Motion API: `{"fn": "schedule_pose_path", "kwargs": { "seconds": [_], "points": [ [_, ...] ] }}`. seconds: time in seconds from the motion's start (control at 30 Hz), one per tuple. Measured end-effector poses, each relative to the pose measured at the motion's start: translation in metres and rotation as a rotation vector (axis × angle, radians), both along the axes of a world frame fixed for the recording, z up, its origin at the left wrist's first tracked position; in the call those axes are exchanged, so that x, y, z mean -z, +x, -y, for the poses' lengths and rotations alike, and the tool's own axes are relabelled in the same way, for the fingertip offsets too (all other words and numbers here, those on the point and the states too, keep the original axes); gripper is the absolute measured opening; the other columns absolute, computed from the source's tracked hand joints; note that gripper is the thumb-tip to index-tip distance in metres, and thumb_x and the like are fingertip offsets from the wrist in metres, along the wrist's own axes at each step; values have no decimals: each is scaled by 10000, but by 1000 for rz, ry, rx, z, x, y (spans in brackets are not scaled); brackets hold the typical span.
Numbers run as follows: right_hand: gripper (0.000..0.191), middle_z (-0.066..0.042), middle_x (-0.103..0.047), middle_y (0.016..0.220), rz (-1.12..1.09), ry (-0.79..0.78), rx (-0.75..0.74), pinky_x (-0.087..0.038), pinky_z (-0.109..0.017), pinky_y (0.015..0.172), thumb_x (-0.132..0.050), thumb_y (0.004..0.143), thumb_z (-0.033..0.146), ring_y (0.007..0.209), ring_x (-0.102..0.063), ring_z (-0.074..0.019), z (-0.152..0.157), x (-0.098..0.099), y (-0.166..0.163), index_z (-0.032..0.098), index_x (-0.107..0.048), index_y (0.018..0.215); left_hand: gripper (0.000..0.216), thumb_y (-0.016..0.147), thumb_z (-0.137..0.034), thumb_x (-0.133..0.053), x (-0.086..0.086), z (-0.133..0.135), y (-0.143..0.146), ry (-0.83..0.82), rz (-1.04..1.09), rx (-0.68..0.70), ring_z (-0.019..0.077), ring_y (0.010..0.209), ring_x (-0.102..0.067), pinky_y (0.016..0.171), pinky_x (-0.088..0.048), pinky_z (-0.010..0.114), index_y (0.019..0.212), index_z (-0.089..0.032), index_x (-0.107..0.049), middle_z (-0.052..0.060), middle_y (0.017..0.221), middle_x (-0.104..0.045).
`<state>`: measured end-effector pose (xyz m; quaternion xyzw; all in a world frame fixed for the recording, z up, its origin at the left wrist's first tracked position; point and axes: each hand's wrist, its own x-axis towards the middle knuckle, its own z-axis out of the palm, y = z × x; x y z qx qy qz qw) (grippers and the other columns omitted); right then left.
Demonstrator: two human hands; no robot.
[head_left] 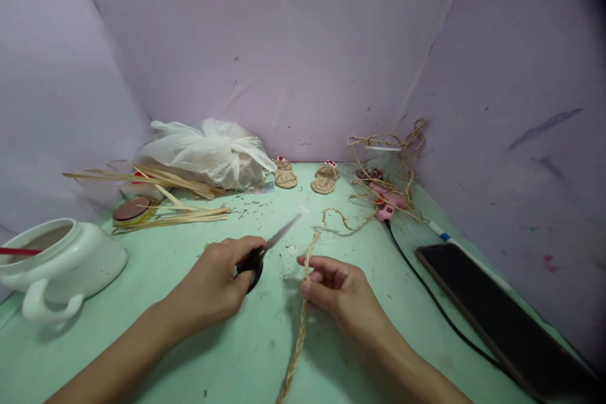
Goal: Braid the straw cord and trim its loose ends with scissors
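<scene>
Braided cord (303, 319): right hand (341, 295) | scissors (257, 257): left hand (218, 281) | blade edge (283, 231) apart

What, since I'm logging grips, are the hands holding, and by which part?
Left hand: scissors, by the black handles. Right hand: braided cord, pinched partway along its length.

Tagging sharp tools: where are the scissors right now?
In the head view, the scissors are in the left hand, just left of the braided cord in the right hand.
</scene>
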<state>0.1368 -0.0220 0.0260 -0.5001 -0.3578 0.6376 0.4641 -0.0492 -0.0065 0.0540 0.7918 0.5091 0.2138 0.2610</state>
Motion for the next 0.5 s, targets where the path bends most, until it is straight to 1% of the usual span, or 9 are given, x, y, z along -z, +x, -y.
{"fn": "schedule_pose_path", "kwargs": {
  "seconds": [0.03,0.1,0.13,0.2,0.27,0.33,0.43,0.5],
  "points": [
    [344,49,-484,495,-8,3,-4,-356,-227,468,-712,482,187,443,-426,-73,1,1,-2,109,-668,813,241,710,-170,-462,-1,2,5,-132,133,-80,153,675,-543,616,-408,265,947,-197,-500,3,738,-606],
    [356,40,-507,541,-9,29,-14,-365,-217,462,-710,492,187,454,-431,-71,3,3,-5,115,-649,835,253,654,-204,-537,2,8,18,-420,383,-172,114,549,-502,506,-365,218,898,-176,-474,-19,648,-582],
    [348,34,-520,561,2,41,-23,-363,-212,456,-708,498,189,451,-427,-67,4,4,-6,118,-640,832,280,622,-189,-559,6,12,25,-551,483,-179,94,506,-466,466,-329,198,885,-170,-462,-33,609,-560],
    [321,26,-539,580,27,49,-51,-349,-205,442,-705,520,206,437,-413,-60,5,7,-6,125,-620,819,281,587,-144,-564,16,21,37,-706,621,-158,56,449,-380,429,-262,177,846,-163,-458,-63,551,-504],
    [288,21,-552,577,24,48,-83,-346,-205,446,-701,548,234,434,-409,-60,6,8,-6,130,-607,800,268,581,-100,-543,25,30,46,-745,707,-143,43,443,-340,422,-233,173,831,-159,-466,-75,537,-471],
    [238,18,-554,567,-2,53,-84,-350,-204,458,-692,576,268,453,-422,-68,6,7,-4,133,-609,754,254,591,-83,-528,31,36,50,-725,744,-150,43,450,-341,422,-231,172,828,-155,-474,-74,543,-465],
    [177,22,-544,529,-1,72,-42,-349,-196,469,-688,587,273,469,-430,-69,5,4,-3,124,-623,656,237,608,-88,-525,34,40,53,-688,722,-168,49,467,-362,425,-244,169,832,-152,-483,-71,552,-461],
    [157,23,-536,492,19,77,-23,-348,-196,467,-691,577,255,461,-429,-68,4,2,-2,112,-633,609,239,614,-93,-514,33,41,53,-675,674,-156,55,481,-376,428,-255,167,845,-150,-488,-66,563,-459]
  ]
}}
